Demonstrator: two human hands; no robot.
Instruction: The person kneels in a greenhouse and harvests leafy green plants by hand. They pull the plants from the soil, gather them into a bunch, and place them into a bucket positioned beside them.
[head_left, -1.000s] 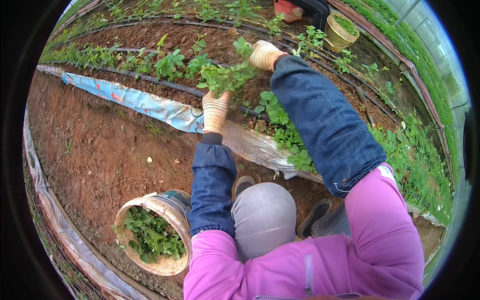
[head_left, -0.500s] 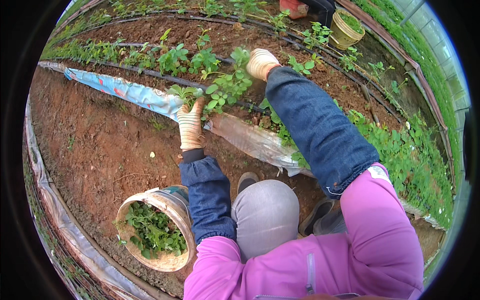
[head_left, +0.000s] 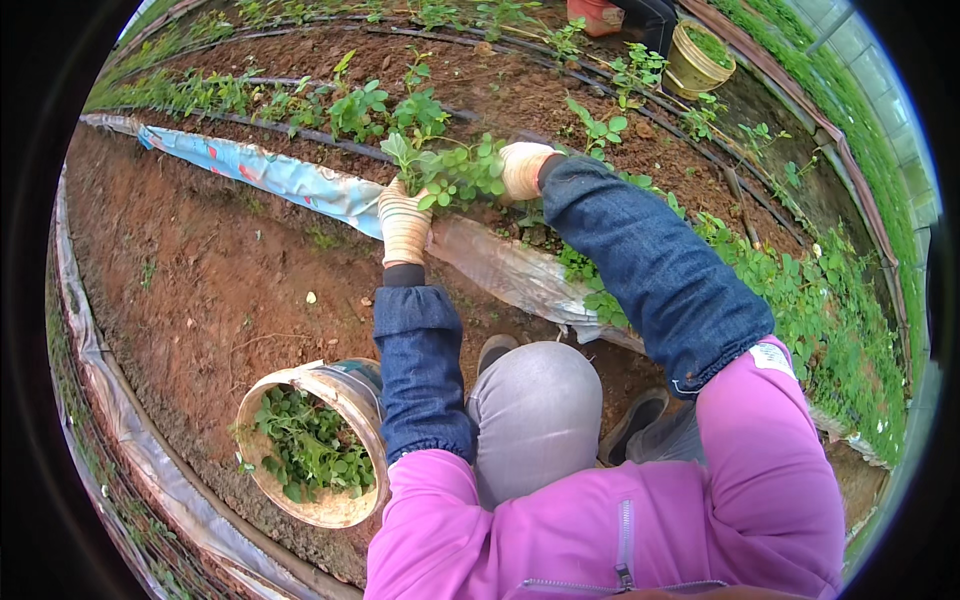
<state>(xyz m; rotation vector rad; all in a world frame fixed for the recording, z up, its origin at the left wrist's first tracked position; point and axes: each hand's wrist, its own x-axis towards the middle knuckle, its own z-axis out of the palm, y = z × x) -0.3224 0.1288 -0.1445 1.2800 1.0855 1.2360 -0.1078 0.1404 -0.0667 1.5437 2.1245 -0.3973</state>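
My left hand [head_left: 404,222], in a cream knit glove, grips the stems of a bunch of green leafy plants [head_left: 455,170] above the plastic-lined edge of a raised soil bed. My right hand [head_left: 524,168], also gloved, is closed on the other side of the same bunch. Both arms wear blue denim sleeve covers over a pink jacket. A round pale bucket [head_left: 352,400] partly filled with picked green leaves stands on the dirt path by my left knee.
A strip of blue and clear plastic sheeting [head_left: 290,180] runs along the bed's edge. Black irrigation hoses [head_left: 300,140] cross the bed among low plants. A second yellowish bucket [head_left: 692,72] of greens stands far right. Dense weeds [head_left: 820,300] grow on the right.
My left hand has risen from the plastic edge to the leafy bunch. My right hand has drawn back toward it, so both now hold the same plants.
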